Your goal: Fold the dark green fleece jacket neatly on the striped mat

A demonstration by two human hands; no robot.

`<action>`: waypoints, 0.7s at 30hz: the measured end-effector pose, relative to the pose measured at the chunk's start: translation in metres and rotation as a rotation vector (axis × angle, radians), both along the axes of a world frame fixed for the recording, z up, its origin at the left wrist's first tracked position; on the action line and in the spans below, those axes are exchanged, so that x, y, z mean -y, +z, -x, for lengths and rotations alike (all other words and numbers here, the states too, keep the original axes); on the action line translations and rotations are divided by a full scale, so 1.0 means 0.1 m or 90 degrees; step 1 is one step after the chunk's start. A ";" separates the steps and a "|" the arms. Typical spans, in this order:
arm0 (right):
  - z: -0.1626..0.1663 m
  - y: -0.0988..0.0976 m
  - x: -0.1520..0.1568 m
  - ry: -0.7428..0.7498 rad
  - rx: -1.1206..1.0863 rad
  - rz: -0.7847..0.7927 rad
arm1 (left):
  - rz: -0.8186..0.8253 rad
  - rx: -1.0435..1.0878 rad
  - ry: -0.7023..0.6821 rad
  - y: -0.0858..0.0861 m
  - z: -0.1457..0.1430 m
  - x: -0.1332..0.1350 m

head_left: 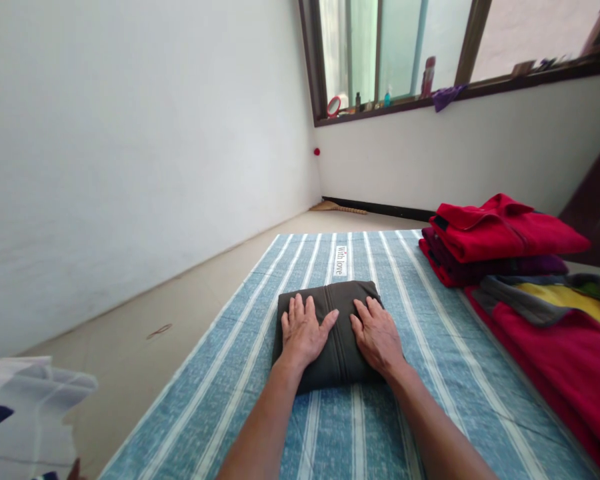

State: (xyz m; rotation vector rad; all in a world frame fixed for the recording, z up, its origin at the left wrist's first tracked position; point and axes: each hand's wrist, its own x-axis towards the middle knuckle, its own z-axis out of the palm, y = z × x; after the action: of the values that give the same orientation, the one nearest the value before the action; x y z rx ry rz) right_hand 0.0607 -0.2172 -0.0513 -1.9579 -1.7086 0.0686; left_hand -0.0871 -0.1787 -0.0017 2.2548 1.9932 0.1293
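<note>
A dark grey jacket [336, 347], folded into a neat rectangle with its zip running down the middle, lies on the blue-and-white striped cloth [250, 360]. My left hand [305, 330] rests flat on the left half of it, fingers spread and thumb pointing toward the zip. On the right half, my right hand [377, 333] lies palm down with its fingers stretched out. Neither hand grips anything. Just beyond the jacket, a white "With love" label [341, 261] shows on the cloth.
At the right stand folded red and maroon garments [505, 233] in a stack. Nearer is a crimson garment [570, 367] with a grey and yellow collar. White fabric [30, 420] shows at lower left. A window sill [395, 107] with bottles is at the back.
</note>
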 end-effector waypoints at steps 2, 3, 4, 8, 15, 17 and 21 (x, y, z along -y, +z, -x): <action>0.00 0.00 0.00 0.001 -0.002 0.002 | 0.007 0.001 0.009 -0.02 -0.05 -0.06; 0.00 -0.01 0.00 0.001 -0.004 0.002 | 0.008 0.002 0.009 -0.03 -0.07 -0.08; 0.01 -0.01 0.00 0.001 -0.005 0.001 | 0.009 0.003 0.009 -0.04 -0.08 -0.10; 0.02 -0.02 0.00 -0.003 -0.007 -0.006 | 0.005 -0.001 -0.002 -0.09 -0.09 -0.12; 0.02 -0.06 0.01 -0.003 0.007 -0.039 | -0.011 -0.006 -0.012 -0.15 -0.05 -0.12; 0.05 -0.02 0.02 -0.008 0.024 -0.066 | -0.007 -0.006 -0.012 -0.15 -0.05 -0.12; 0.15 0.19 -0.09 0.036 0.037 -0.110 | 0.001 -0.002 -0.018 -0.15 -0.05 -0.11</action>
State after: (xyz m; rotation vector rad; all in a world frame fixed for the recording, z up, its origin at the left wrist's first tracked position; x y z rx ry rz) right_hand 0.0452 -0.2087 -0.0319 -1.8017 -1.7455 -0.1143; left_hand -0.0818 -0.1677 -0.0164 2.2818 1.9617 0.1219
